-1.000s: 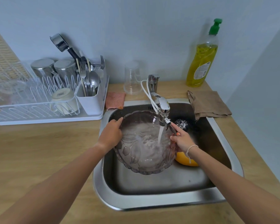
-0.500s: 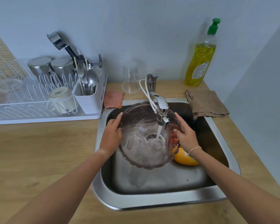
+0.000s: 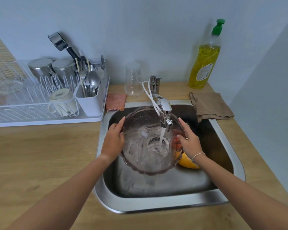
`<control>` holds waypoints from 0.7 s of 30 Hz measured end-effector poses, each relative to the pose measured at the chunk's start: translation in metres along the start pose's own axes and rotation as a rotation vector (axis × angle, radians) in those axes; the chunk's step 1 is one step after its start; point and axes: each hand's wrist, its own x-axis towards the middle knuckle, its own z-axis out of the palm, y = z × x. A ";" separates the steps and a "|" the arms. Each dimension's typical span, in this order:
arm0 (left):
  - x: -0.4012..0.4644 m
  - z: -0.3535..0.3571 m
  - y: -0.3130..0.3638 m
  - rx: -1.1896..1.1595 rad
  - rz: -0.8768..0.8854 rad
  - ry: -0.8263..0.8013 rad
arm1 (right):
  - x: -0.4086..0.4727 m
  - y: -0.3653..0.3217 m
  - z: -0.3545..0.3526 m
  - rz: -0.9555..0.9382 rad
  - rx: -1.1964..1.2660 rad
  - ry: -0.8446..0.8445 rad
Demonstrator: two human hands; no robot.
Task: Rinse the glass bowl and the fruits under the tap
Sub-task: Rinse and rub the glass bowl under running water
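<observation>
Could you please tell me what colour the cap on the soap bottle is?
Green, on the soap bottle; the head view shows it.

Left hand (image 3: 113, 140), right hand (image 3: 189, 141) gripping

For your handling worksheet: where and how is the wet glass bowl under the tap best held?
Grip the glass bowl by its scalloped rim, one hand from each side, as the left hand and right hand do: it is wide, smooth and has no handles.

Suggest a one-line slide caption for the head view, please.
Both hands, left hand and right hand, hold the glass bowl under the running tap above the sink.
</observation>
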 end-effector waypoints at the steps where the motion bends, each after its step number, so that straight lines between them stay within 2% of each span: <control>1: 0.000 -0.002 0.000 0.006 -0.003 -0.007 | -0.001 0.001 0.001 0.021 0.005 -0.003; 5: 0.002 -0.008 0.002 0.044 -0.033 -0.079 | -0.003 0.008 0.007 0.115 0.000 -0.011; 11: -0.004 -0.008 -0.002 0.079 -0.255 -0.277 | -0.003 0.001 0.004 0.234 -0.180 -0.126; 21: -0.037 0.039 0.019 -0.335 -0.584 -0.443 | 0.015 -0.054 -0.049 0.330 -0.536 -0.228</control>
